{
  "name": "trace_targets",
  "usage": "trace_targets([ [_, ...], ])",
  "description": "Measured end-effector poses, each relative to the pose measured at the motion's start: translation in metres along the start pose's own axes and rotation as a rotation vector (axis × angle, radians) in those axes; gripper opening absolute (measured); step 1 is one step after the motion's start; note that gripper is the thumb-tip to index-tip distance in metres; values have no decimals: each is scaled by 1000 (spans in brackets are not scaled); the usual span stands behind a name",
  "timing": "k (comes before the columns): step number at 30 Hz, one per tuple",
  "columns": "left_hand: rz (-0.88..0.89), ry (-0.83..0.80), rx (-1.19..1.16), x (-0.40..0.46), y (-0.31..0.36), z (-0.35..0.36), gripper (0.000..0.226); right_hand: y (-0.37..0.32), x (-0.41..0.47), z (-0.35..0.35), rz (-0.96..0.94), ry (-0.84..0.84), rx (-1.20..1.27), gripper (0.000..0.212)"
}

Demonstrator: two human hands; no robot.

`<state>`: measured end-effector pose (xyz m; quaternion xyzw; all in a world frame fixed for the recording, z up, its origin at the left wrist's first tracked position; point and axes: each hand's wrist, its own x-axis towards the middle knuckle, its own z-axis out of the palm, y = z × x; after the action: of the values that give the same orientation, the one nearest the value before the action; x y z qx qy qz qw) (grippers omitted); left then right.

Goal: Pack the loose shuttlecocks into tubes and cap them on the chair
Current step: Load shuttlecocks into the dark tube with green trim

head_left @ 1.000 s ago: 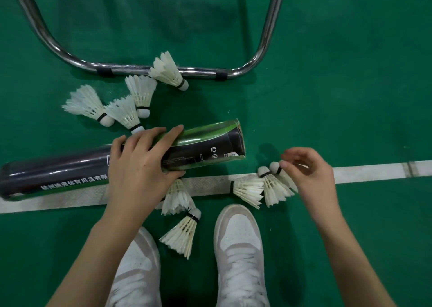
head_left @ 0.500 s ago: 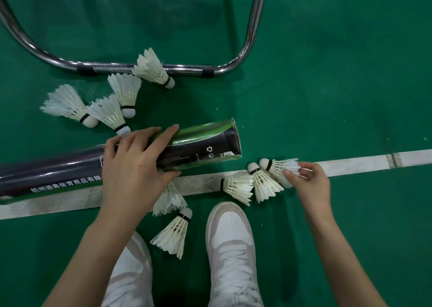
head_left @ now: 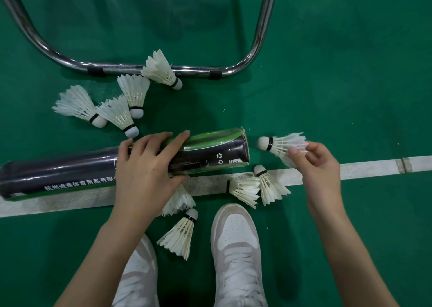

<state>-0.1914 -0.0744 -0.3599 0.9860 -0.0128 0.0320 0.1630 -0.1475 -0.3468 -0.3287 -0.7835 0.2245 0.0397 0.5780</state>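
On the green court floor (head_left: 327, 84), crossed by a white line (head_left: 374, 166), I see my left hand (head_left: 149, 166) curled over the tube (head_left: 210, 152), which lies on its side. My right hand (head_left: 320, 164) pinches a shuttlecock (head_left: 280, 144) by the feathers, cork toward the tube's open end. Other shuttlecocks (head_left: 131, 92) lie scattered around.

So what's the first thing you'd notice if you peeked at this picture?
Probably the long dark tube lying across the middle of the green floor, gripped by the left hand. Just off its open end, the right hand pinches a white shuttlecock by its feathers, cork end toward the tube. More shuttlecocks lie scattered around, one against the shiny metal chair frame at the top.
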Motion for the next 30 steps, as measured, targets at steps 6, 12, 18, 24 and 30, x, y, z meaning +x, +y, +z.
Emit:
trace_targets([
  [6,-4,12,-4,1,1,-2,86,-22,-23,26,-48,-150,83,9],
  [12,-9,13,-11,0,0,-2,85,-25,-35,42,-32,-272,120,17],
  [18,-12,11,-10,-2,0,-3,85,-24,-40,56,-37,-346,107,24],
  [24,-13,19,-22,-2,0,-5,85,-22,-41,68,-134,-369,25,35],
  [30,-17,13,-32,-2,1,-6,86,-24,-35,66,-128,-376,4,38],
])
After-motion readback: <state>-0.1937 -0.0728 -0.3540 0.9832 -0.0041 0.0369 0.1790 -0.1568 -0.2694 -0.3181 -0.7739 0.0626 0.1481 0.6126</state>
